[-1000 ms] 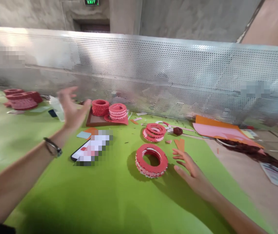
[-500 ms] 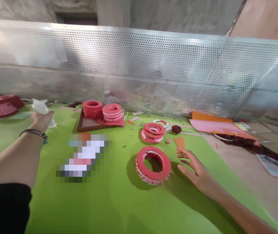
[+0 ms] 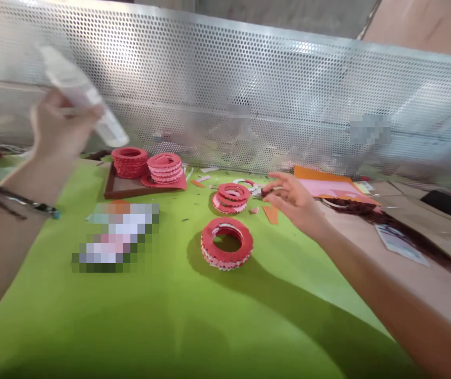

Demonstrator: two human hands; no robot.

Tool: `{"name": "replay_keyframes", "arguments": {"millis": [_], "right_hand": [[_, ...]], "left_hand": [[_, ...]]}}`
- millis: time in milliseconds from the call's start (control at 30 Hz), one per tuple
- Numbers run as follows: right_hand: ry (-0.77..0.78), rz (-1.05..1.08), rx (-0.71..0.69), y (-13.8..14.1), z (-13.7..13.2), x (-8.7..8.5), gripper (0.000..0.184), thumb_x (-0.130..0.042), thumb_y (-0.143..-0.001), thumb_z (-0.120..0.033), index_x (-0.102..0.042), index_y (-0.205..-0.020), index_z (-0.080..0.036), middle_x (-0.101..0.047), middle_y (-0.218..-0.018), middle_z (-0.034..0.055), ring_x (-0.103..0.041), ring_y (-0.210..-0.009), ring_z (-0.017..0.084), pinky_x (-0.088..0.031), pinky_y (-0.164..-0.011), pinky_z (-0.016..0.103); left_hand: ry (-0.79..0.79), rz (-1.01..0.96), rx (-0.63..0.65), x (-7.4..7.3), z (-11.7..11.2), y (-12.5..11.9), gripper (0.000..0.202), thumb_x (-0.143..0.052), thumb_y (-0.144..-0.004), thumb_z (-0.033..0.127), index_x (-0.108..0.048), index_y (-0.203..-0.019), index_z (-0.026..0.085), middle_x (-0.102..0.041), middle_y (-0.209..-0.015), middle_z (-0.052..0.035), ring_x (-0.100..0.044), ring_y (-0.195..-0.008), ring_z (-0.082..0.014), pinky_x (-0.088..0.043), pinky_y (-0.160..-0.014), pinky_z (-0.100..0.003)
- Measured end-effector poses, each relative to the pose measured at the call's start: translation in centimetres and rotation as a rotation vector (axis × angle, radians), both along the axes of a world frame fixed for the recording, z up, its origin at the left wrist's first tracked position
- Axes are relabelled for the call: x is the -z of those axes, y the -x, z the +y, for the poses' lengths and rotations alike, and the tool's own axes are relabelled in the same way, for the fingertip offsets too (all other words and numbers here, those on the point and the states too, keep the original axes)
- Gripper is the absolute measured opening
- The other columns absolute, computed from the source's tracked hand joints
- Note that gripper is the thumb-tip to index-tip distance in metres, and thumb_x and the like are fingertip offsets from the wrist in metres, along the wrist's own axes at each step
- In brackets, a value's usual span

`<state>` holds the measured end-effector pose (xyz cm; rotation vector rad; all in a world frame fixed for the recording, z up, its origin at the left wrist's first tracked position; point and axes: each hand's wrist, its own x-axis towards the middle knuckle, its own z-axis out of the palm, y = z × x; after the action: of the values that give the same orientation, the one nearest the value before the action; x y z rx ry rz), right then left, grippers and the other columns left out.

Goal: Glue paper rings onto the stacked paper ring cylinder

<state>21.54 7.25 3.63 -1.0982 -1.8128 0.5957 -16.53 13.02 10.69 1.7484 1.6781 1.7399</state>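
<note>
My left hand (image 3: 57,129) is raised at the upper left, closed round a whitish plastic bottle (image 3: 85,100) that slants up and left; both are smeared by motion. My right hand (image 3: 291,200) hovers above the green table cover (image 3: 170,316), fingers loosely spread, holding nothing. It is to the upper right of a stack of red paper rings (image 3: 226,243) and beside a smaller pile of red rings (image 3: 231,198). A dark bracelet (image 3: 20,201) is on my left wrist.
A brown tray (image 3: 126,188) carries two more ring stacks (image 3: 146,164). A pixelated phone (image 3: 117,237) lies left of centre. Orange and pink paper sheets (image 3: 330,187) and dark cord (image 3: 371,213) lie at the right. A perforated metal screen (image 3: 249,95) closes the back.
My left hand has taken the whitish bottle from the table's far left and lifted it. My right hand has risen off the table and moved back towards the small ring pile.
</note>
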Motion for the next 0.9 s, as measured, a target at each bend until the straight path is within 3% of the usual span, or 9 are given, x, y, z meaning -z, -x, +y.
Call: {"name": "replay_keyframes", "arguments": {"millis": [67, 167, 267, 367, 500, 633, 733, 800, 900], "right_hand": [[-0.017, 0.026, -0.131, 1.9, 0.4, -1.0, 0.063, -0.069, -0.079, -0.047, -0.044, -0.133, -0.029, -0.059, -0.116, 0.0066, -0.064, -0.090, 0.020, -0.060, -0.077, 0.039], [-0.065, 0.015, -0.194, 4.8, 0.5, -1.1, 0.074, -0.074, -0.075, -0.045, -0.039, -0.139, -0.031, -0.051, -0.132, 0.0080, -0.061, -0.104, 0.022, -0.059, -0.087, 0.040], [-0.165, 0.007, -0.125, 6.2, 0.3, -0.6, 0.064, -0.069, -0.082, -0.036, -0.040, -0.138, -0.029, -0.055, -0.128, 0.0077, -0.061, -0.105, 0.023, -0.058, -0.089, 0.043], [-0.259, 0.022, -0.025, 6.3, 0.2, -0.6, 0.048, -0.058, -0.088, -0.029, -0.042, -0.133, -0.027, -0.055, -0.129, 0.0090, -0.058, -0.113, 0.025, -0.057, -0.088, 0.043], [-0.264, 0.024, 0.036, 5.9, 0.1, -0.7, 0.049, -0.065, -0.082, -0.029, -0.047, -0.127, -0.026, -0.058, -0.127, 0.0094, -0.057, -0.116, 0.027, -0.055, -0.092, 0.046], [-0.079, 0.167, 0.001, 4.6, 0.4, -1.1, 0.048, -0.071, -0.079, -0.035, -0.049, -0.121, -0.027, -0.065, -0.111, 0.0050, -0.066, -0.099, 0.024, -0.059, -0.083, 0.043], [-0.026, 0.342, 0.009, 2.2, 1.0, -1.7, 0.041, -0.069, -0.080, -0.045, -0.051, -0.114, -0.029, -0.067, -0.102, 0.0011, -0.067, -0.084, 0.018, -0.059, -0.070, 0.034], [-0.038, 0.435, 0.009, 0.6, 1.3, -2.2, 0.035, -0.070, -0.079, -0.046, -0.055, -0.106, -0.030, -0.067, -0.099, -0.0010, -0.066, -0.082, 0.015, -0.057, -0.067, 0.029], [-0.029, 0.519, 0.038, -1.0, 1.3, -2.7, 0.027, -0.074, -0.071, -0.041, -0.063, -0.093, -0.028, -0.066, -0.094, -0.0018, -0.063, -0.081, 0.012, -0.053, -0.063, 0.023]], "left_hand": [[0.003, -0.027, 0.081, -0.1, -1.3, -4.2, 0.049, -0.060, -0.088, 0.036, -0.058, -0.123, 0.002, -0.067, -0.122, -0.0030, -0.056, -0.124, -0.0352, -0.045, -0.103, -0.049], [0.053, -0.018, 0.289, 0.9, -3.1, -10.5, 0.027, -0.075, -0.080, 0.029, -0.072, -0.099, 0.009, -0.076, -0.090, -0.0021, -0.073, -0.091, -0.0245, -0.059, -0.082, -0.036], [0.077, -0.061, 0.481, 2.2, -3.9, -14.8, 0.016, -0.072, -0.083, 0.025, -0.072, -0.096, 0.015, -0.076, -0.085, -0.0015, -0.074, -0.074, -0.0186, -0.060, -0.067, -0.028], [0.046, -0.311, 0.652, 3.3, -3.3, -16.6, 0.016, -0.070, -0.085, 0.030, -0.067, -0.091, 0.015, -0.075, -0.093, -0.0048, -0.073, -0.081, -0.0197, -0.060, -0.067, -0.027], [0.048, -0.386, 0.712, 4.4, -2.3, -17.4, 0.025, -0.067, -0.086, 0.038, -0.058, -0.095, 0.017, -0.073, -0.103, -0.0083, -0.071, -0.096, -0.0228, -0.060, -0.077, -0.032], [0.092, -0.279, 0.789, 5.1, -3.2, -16.9, 0.038, -0.070, -0.079, 0.038, -0.056, -0.107, 0.017, -0.069, -0.114, -0.0113, -0.066, -0.110, -0.0266, -0.056, -0.092, -0.040], [0.143, 0.073, 0.804, 6.2, -5.0, -14.8, 0.059, -0.069, -0.076, 0.044, -0.052, -0.126, 0.019, -0.060, -0.132, -0.0136, -0.057, -0.125, -0.0313, -0.050, -0.103, -0.047], [0.219, 0.363, 0.768, 7.6, -6.0, -12.9, 0.061, -0.063, -0.079, 0.056, -0.054, -0.130, 0.023, -0.055, -0.141, -0.0128, -0.051, -0.130, -0.0360, -0.042, -0.110, -0.054], [0.350, 0.506, 0.707, 10.3, -6.5, -10.8, 0.090, -0.063, -0.073, 0.069, -0.041, -0.146, 0.023, -0.043, -0.154, -0.0145, -0.039, -0.140, -0.0422, -0.034, -0.115, -0.057]]}}
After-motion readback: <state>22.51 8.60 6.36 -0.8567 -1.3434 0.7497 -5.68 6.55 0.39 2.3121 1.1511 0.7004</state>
